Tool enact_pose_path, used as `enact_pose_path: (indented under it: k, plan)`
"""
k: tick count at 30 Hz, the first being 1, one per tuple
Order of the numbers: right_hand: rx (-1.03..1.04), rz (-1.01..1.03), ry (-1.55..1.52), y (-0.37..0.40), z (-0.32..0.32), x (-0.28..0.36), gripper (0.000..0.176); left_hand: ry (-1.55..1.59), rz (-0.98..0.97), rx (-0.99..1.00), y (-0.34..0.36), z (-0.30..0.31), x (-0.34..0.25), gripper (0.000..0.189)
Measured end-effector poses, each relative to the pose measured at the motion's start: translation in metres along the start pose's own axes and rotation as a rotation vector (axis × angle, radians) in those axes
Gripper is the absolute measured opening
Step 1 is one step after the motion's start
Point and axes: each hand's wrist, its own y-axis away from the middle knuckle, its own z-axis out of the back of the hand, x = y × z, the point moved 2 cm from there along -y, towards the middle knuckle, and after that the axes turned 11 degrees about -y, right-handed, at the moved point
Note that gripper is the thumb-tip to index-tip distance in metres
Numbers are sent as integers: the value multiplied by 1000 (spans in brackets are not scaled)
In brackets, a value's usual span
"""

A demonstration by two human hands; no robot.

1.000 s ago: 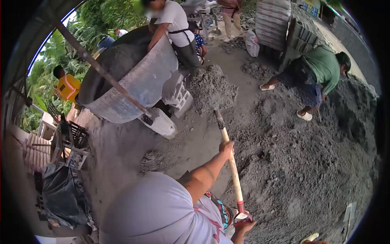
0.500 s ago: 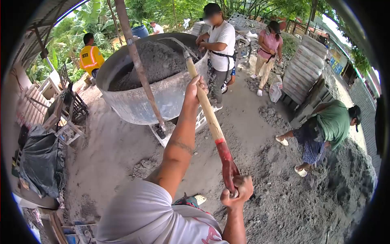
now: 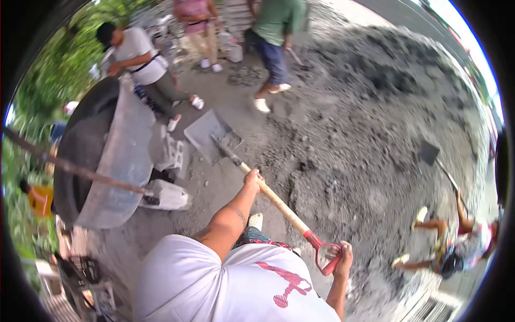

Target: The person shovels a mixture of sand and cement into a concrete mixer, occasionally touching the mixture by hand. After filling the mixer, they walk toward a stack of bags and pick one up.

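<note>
Shovel [image 3: 281,208]: located in front of the torso, shaft slanting from the red D-grip [image 3: 327,263] outward to the blade [image 3: 203,130]. The left hand [image 3: 253,178] is closed around the wooden shaft near its lower end; the right hand [image 3: 343,258] is closed on the D-grip. A little grey material [image 3: 232,140] shows at the blade; contact between blade and ground cannot be confirmed because of blur.

Step in hand, as judged: low blade positioning with two-hand control. A scoop from this pose would call for a flat blade, the left hand guiding and the right hand pushing.

Surroundings: the grey heap [image 3: 354,145] spreads to the right of the blade; concrete blocks [image 3: 173,153] and a large metal tub [image 3: 126,155] stand to the left. Clearance is required from the white-shirted co-worker [image 3: 142,53], whose shoes are near the blade
</note>
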Motion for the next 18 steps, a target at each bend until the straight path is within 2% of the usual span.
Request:
enact_pose_path:
  k: [2, 4, 5, 6, 8, 9, 11, 14, 16, 18]
  plan:
    - [-204, 176, 40, 71, 47, 53, 32, -253, 192, -54, 3, -31, 128, 13]
    - [-195, 422, 419, 136, 104, 88, 34, -494, 289, -64, 33, -62, 232, 11]
    - [-267, 422, 269, 170, 87, 118, 29, -587, 350, 28, 53, -78, 284, 10]
    - [-304, 481, 359, 197, 92, 133, 21, -658, 403, 114, 72, -94, 328, 8]
    - [-243, 675, 590, 228, 93, 165, 17, -792, 449, 342, 84, -127, 430, 4]
    - [-277, 671, 580, 244, 96, 175, 17, -807, 504, 422, 111, -151, 449, 4]
    - [-171, 619, 602, 263, 97, 186, 16, -821, 539, 548, 173, -208, 470, 4]
    - [-327, 693, 565, 240, 87, 197, 17, -809, 516, 737, 213, -289, 492, 12]
    - [-378, 779, 605, 189, 95, 192, 20, -725, 514, 758, 254, -334, 465, 19]
    - [-396, 758, 612, 101, 117, 193, 20, -640, 567, 1022, 256, -375, 436, 25]
